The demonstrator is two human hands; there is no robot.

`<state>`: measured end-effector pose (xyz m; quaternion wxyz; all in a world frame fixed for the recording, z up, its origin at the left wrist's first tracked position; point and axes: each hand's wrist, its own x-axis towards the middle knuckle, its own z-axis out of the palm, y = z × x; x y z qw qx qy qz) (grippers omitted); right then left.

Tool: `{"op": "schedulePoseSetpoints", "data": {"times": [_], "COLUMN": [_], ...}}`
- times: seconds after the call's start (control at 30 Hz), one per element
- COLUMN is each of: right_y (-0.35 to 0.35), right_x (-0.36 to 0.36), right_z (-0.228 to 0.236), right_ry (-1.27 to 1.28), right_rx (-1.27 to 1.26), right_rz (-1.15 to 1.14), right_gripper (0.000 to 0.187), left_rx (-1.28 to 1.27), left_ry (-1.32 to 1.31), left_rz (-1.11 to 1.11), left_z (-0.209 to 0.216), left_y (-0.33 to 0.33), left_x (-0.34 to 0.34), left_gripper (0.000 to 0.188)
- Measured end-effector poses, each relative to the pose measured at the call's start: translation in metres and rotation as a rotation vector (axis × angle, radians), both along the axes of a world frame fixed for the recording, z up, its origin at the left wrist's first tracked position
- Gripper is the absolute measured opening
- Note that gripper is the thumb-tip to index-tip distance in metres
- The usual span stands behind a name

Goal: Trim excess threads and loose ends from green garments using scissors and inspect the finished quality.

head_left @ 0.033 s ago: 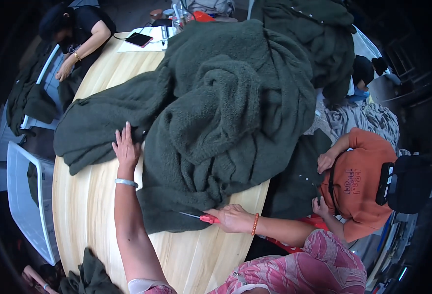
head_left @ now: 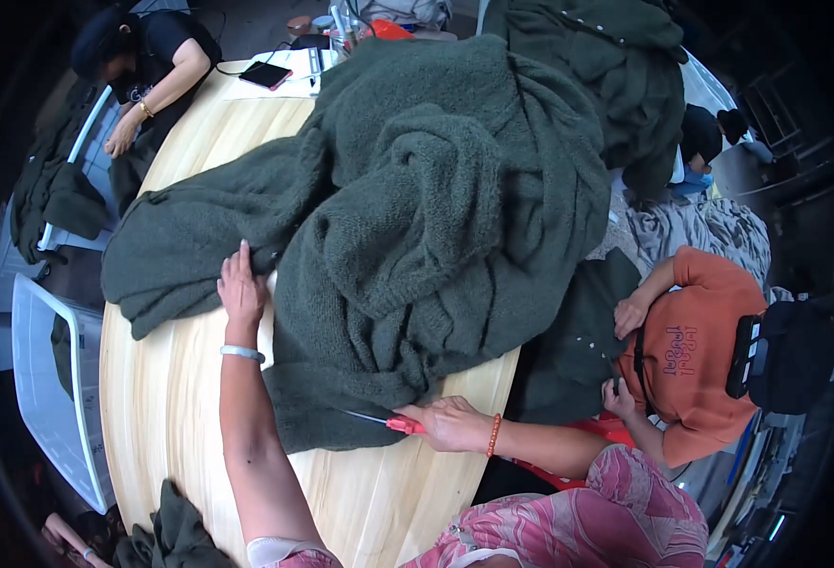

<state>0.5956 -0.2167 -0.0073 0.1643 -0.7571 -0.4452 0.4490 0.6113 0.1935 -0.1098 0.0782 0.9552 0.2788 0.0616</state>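
A big heap of dark green, fleecy cloth or garments (head_left: 417,208) covers the middle of the wooden table (head_left: 157,407). My left hand (head_left: 241,292) rests at the near edge of a flap of it spread to the left; the index finger stretches forward and the other fingers are partly bent on the cloth. Around a small red-handled tool (head_left: 404,424) with a thin metal blade my right hand (head_left: 450,423) is closed. The blade lies over the heap's near corner, pointing left. Whether it is snips or an awl I cannot make out.
A person in orange (head_left: 696,355) handles green cloth at the right; another in black (head_left: 166,85) sits far left. White plastic bins (head_left: 62,398) stand left. At the back lie a phone (head_left: 266,75) and paper. More green cloth (head_left: 176,530) lies lower left.
My left hand's fingers have drawn in from a spread pose, leaving the index finger stretched out. My right hand and the red-handled tool stay in nearly the same place.
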Motion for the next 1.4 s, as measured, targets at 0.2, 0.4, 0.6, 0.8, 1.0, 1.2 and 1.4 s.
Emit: {"op": "schedulePoseSetpoints", "data": {"times": [0.2, 0.4, 0.6, 0.8, 1.0, 1.2, 1.4], "right_y": [-0.029, -0.046, 0.033, 0.056, 0.051, 0.008, -0.017], "right_x": [0.000, -0.041, -0.029, 0.062, 0.213, 0.363, 0.259], "right_z": [0.024, -0.015, -0.043, -0.040, 0.062, 0.077, 0.084], "right_ry": [0.128, 0.250, 0.153, -0.091, -0.188, -0.315, -0.420], "right_rx": [0.061, -0.137, -0.023, 0.201, 0.620, 0.614, 0.487], "right_rz": [0.108, 0.272, -0.186, -0.535, -0.805, -0.980, -0.721], "right_gripper": [0.039, 0.032, 0.035, 0.036, 0.043, 0.044, 0.040], "left_rx": [0.211, 0.163, 0.099, -0.258, -0.303, -0.294, -0.402], "left_ry": [0.155, 0.123, 0.202, 0.113, 0.227, 0.349, 0.481], "left_rz": [0.152, 0.160, 0.245, 0.142, 0.272, 0.383, 0.629], "left_z": [0.010, -0.024, -0.014, 0.053, 0.074, 0.066, 0.095], "left_y": [0.008, 0.026, -0.088, -0.253, -0.312, -0.337, -0.349], "left_x": [-0.059, -0.289, -0.545, -0.485, -0.468, -0.494, -0.499], "left_gripper": [0.046, 0.043, 0.054, 0.041, 0.029, 0.024, 0.034]}}
